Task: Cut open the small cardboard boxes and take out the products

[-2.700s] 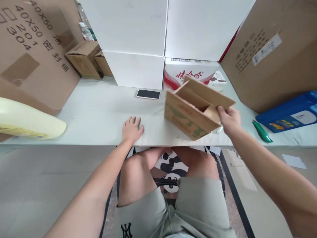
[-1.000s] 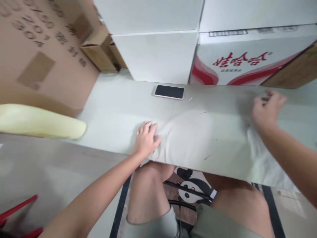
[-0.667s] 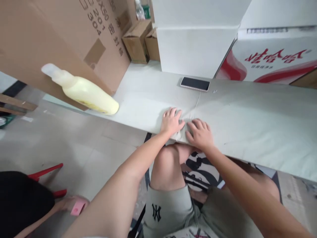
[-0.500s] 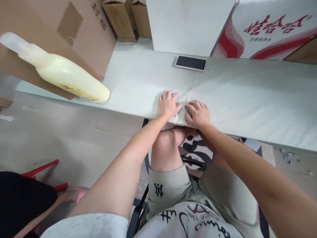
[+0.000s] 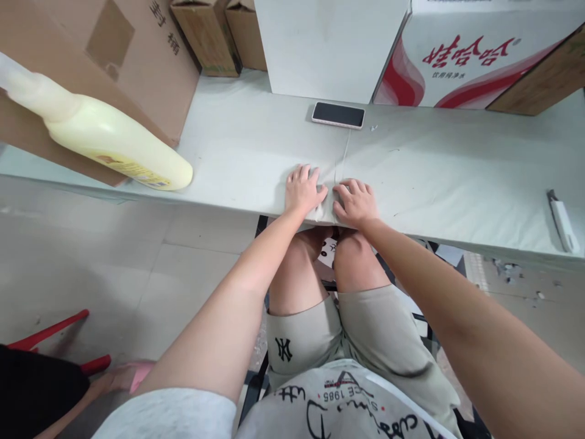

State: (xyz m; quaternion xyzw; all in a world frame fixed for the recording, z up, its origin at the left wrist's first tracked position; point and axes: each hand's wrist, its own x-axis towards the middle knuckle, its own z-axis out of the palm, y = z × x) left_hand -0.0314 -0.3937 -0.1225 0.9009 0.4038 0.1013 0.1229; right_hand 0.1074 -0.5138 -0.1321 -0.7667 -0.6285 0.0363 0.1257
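Note:
Both of my hands rest side by side on the pale cloth (image 5: 457, 177) that covers the table, at its near edge above my knees. My left hand (image 5: 303, 190) lies flat with its fingers spread, just left of a seam in the cloth. My right hand (image 5: 356, 202) sits just right of that seam, fingers curled down onto a small bunched fold of the cloth. The two hands almost touch.
A black phone (image 5: 339, 114) lies face up farther back. A pale yellow bottle (image 5: 103, 143) lies at the left edge. A white box cutter (image 5: 565, 224) lies at the far right. Cardboard boxes (image 5: 114, 55), a white box (image 5: 329, 42) and a red-and-white carton (image 5: 461, 55) line the back.
The cardboard box my right hand held is gone from view. My right hand has come left to join my left hand at the cloth's seam. The camera tilted down and left.

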